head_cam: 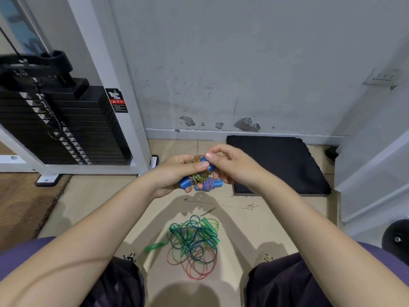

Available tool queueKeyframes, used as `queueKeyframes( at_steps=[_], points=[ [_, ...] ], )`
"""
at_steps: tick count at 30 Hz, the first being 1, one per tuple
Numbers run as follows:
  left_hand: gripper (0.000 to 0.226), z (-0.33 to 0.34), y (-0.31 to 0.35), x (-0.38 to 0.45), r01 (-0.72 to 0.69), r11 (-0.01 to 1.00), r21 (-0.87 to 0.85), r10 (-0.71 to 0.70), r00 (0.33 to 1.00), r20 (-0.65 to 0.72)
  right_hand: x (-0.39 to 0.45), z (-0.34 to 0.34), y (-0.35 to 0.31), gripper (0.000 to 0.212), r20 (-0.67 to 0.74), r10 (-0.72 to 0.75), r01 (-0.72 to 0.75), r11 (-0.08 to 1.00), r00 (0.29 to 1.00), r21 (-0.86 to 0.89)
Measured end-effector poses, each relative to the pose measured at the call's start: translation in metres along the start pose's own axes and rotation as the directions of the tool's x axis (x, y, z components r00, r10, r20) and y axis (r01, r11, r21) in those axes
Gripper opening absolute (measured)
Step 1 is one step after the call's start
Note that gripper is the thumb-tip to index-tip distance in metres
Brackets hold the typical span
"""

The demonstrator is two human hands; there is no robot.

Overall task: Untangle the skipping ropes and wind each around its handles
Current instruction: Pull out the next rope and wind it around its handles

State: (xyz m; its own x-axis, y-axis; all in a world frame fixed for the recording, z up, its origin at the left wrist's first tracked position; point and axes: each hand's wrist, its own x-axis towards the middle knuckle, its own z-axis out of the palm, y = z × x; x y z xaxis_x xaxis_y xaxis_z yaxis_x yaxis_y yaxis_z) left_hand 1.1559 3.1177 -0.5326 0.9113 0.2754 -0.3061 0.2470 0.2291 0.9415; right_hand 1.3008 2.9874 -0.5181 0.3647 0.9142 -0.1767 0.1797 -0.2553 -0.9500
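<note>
Ropes lie nearest us on the tan floor (93,209): a loose tangle of thin cords (193,244) between our knees, green and blue at the top, red and orange at the bottom, with translucent green handles (209,228) caught in the loops and one green handle (155,246) poking out to the left. Above it, our left hand (174,173) grips a bundle of blue handles (185,182) bound in a yellowish-green cord (199,175). A second blue-handled bundle, wrapped in blue-and-white braided rope (209,184), sits just beneath. Our right hand (230,162) pinches the upper end of the bundle with curled fingers. Beyond, a black mat (278,165) lies against the scuffed wall (243,63); a weight stack (66,125) stands at left.
</note>
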Motion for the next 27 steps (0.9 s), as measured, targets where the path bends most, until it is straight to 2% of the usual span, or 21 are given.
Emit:
queueKeyframes(
  at_steps=[4,6,9,11,13,18,20,21,23,24,25,27],
  points=[
    [0.033,-0.015,-0.018,0.029,0.030,0.982,-0.185,-0.047,0.995,-0.085,0.029,-0.007,0.034,0.024,-0.179,0.081,-0.054,0.988,0.981,0.147],
    [0.025,-0.025,-0.043,0.048,0.029,0.966,-0.257,-0.071,0.985,-0.157,0.044,-0.011,0.065,0.022,-0.214,0.141,-0.094,0.972,0.967,0.215],
    [0.017,-0.032,-0.089,0.082,0.045,0.981,-0.190,-0.106,0.939,-0.328,0.065,-0.004,0.122,0.020,-0.231,0.251,-0.179,0.939,0.940,0.294],
    [0.016,-0.032,-0.123,0.108,0.068,0.993,-0.094,-0.104,0.881,-0.462,0.078,0.003,0.161,0.026,-0.257,0.345,-0.251,0.907,0.903,0.337],
    [0.018,-0.031,-0.156,0.129,0.101,0.995,-0.021,-0.096,0.837,-0.538,0.090,0.009,0.198,0.031,-0.278,0.421,-0.314,0.880,0.864,0.357],
    [0.025,-0.042,-0.223,0.161,0.195,0.981,-0.001,-0.165,0.828,-0.536,0.115,0.021,0.267,0.027,-0.230,0.577,-0.449,0.782,0.784,0.432],
    [0.032,-0.050,-0.230,0.172,0.167,0.984,-0.069,-0.178,0.827,-0.534,0.126,0.022,0.275,0.026,-0.197,0.585,-0.425,0.745,0.787,0.514],
    [0.039,-0.055,-0.233,0.178,0.137,0.984,-0.110,-0.174,0.832,-0.527,0.132,0.021,0.278,0.033,-0.183,0.568,-0.382,0.725,0.803,0.573],
    [0.060,-0.068,-0.243,0.184,0.145,0.984,-0.104,-0.178,0.841,-0.510,0.139,0.017,0.285,0.068,-0.182,0.545,-0.332,0.707,0.818,0.624],
    [0.068,-0.074,-0.250,0.183,0.197,0.979,-0.053,-0.196,0.841,-0.505,0.140,0.017,0.289,0.083,-0.201,0.553,-0.362,0.737,0.808,0.571],
    [0.070,-0.078,-0.258,0.180,0.253,0.967,0.000,-0.220,0.839,-0.498,0.139,0.019,0.295,0.088,-0.224,0.568,-0.419,0.772,0.792,0.479],
    [0.063,-0.081,-0.278,0.171,0.363,0.925,0.112,-0.273,0.840,-0.468,0.133,0.029,0.312,0.078,-0.254,0.591,-0.519,0.801,0.765,0.299]
  ],
)
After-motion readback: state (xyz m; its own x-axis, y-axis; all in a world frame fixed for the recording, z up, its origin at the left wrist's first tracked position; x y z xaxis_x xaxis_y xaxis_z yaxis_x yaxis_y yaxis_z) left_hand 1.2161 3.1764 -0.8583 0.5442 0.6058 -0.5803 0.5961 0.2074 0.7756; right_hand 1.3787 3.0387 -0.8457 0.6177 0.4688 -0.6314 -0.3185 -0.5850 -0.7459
